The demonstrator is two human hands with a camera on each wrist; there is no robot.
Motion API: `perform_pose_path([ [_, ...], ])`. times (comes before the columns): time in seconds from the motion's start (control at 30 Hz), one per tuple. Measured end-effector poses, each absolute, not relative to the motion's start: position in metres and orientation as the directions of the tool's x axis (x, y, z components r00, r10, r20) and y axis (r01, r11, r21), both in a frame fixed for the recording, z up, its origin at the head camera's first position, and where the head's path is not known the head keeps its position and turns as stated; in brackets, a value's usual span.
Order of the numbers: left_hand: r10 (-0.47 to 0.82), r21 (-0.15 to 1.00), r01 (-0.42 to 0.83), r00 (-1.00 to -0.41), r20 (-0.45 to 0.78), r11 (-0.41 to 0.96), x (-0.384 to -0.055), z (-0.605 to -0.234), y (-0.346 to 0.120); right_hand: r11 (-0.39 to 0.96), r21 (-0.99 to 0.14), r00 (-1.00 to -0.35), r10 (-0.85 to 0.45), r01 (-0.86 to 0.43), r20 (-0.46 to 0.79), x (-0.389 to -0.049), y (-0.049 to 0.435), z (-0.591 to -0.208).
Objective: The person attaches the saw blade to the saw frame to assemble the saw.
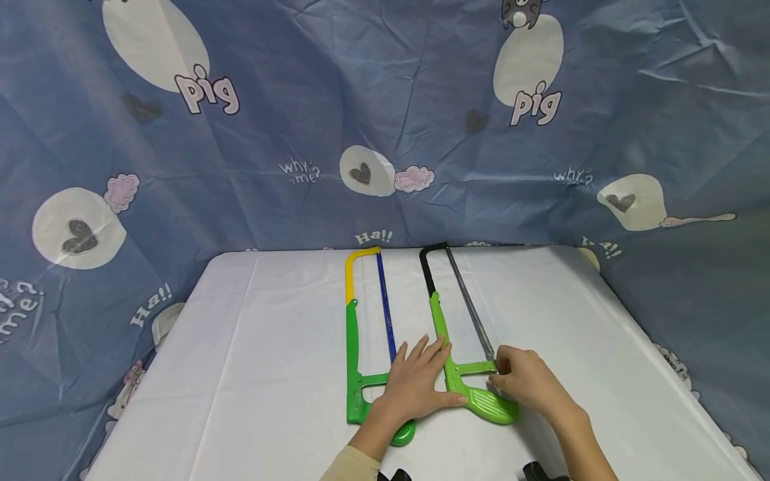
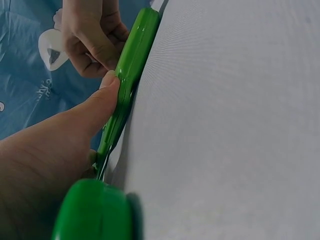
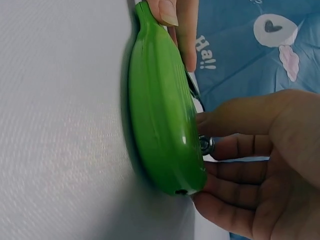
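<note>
A light green hacksaw [image 1: 490,405] with a black front frame and grey blade [image 1: 469,304] lies on the white table. My left hand [image 1: 415,382] rests on its frame, fingers spread and fairly straight, thumb against the handle [image 2: 135,55]. At the blade's near end, my right hand [image 1: 532,384] has thumb and forefinger pinching a small metal nut [image 3: 206,145] beside the grip; its other fingers are curled. To the left lies a second hacksaw [image 1: 352,347], darker green with a yellow front and blue blade [image 1: 386,307], partly covered by my left hand and wrist.
The white-covered table [image 1: 283,347] runs back to a blue patterned cloth [image 1: 289,120], which hangs behind and at both sides. Dark objects [image 1: 538,471] show at the bottom edge of the head view.
</note>
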State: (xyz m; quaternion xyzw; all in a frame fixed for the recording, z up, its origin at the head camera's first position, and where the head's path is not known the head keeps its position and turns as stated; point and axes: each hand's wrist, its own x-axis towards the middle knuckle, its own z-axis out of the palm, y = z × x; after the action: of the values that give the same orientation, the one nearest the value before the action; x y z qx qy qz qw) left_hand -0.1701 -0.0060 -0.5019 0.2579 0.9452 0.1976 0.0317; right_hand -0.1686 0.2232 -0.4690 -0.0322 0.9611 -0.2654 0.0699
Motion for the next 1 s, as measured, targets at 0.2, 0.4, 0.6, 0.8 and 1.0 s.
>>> perform_pose_path([
  [0.2, 0.496, 0.396, 0.468, -0.868, 0.038, 0.79, -0.17, -0.501, -0.005, 0.831, -0.554, -0.987, -0.116, -0.035, -0.111, -0.169, 0.228, -0.47],
  [0.4, 0.494, 0.395, 0.466, -0.869, 0.036, 0.791, -0.17, -0.501, -0.005, 0.806, -0.592, -0.986, -0.108, -0.014, -0.124, -0.169, 0.229, -0.47],
  [0.6, 0.496, 0.398, 0.468, -0.868, 0.038, 0.789, -0.17, -0.503, -0.006, 0.775, -0.632, -0.987, -0.096, 0.008, -0.13, -0.168, 0.231, -0.473],
  [0.8, 0.499, 0.392, 0.475, -0.865, 0.046, 0.788, -0.171, -0.506, -0.005, 0.729, -0.685, -0.986, -0.099, 0.02, -0.135, -0.166, 0.235, -0.476],
  [1.0, 0.5, 0.384, 0.478, -0.864, 0.048, 0.79, -0.172, -0.507, -0.005, 0.656, -0.754, -0.981, -0.117, 0.042, -0.156, -0.166, 0.24, -0.478],
])
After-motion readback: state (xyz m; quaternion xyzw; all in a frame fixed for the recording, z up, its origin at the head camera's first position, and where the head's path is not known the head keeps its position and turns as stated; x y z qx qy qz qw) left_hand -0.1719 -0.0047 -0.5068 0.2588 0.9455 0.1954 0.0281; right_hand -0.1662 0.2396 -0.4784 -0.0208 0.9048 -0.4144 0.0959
